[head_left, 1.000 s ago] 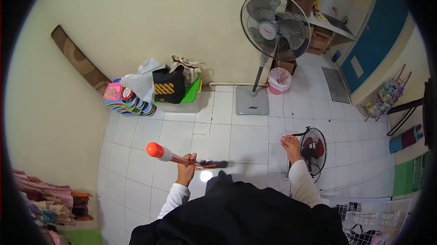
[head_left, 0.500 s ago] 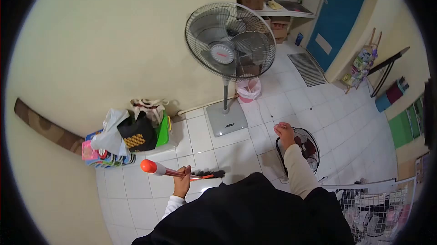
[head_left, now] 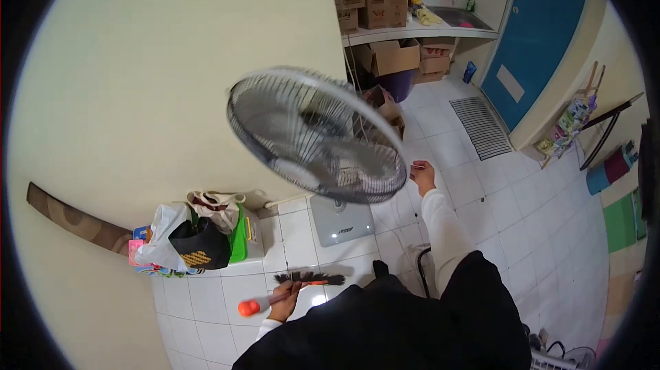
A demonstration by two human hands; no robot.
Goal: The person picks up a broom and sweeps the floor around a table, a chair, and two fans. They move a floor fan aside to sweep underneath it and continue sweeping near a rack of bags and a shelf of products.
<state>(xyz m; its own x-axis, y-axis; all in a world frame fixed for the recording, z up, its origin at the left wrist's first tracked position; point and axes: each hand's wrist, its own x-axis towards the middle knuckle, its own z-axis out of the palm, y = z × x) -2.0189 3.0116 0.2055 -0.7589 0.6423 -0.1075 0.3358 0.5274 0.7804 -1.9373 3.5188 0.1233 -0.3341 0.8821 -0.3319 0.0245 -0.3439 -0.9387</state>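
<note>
My left hand [head_left: 284, 299] is wrapped around the handle of a broom [head_left: 249, 307] with an orange end cap. Its dark bristles [head_left: 309, 278] show beyond the hand, low over the white tiles. My right hand [head_left: 423, 175] is stretched forward, thumb and fingers apart, right at the right edge of the stand fan's round cage. Nothing shows in that hand. The grey stand fan [head_left: 313, 138] has its head tilted and smeared by motion, on a square grey base [head_left: 342, 222].
Bags [head_left: 199, 236] sit on a green-lidded plastic box [head_left: 246, 236] by the left wall. Cardboard boxes [head_left: 383, 11] stand on the sink counter, with more beneath it. A floor grate [head_left: 481, 128] lies before the blue door [head_left: 540, 40]. A small fan's black frame [head_left: 423, 274] is partly hidden by my arm.
The stand fan's head has swung from facing me to a steep tilt. My right hand has moved forward to its cage. The broom has swung lower, and my view has shifted forward.
</note>
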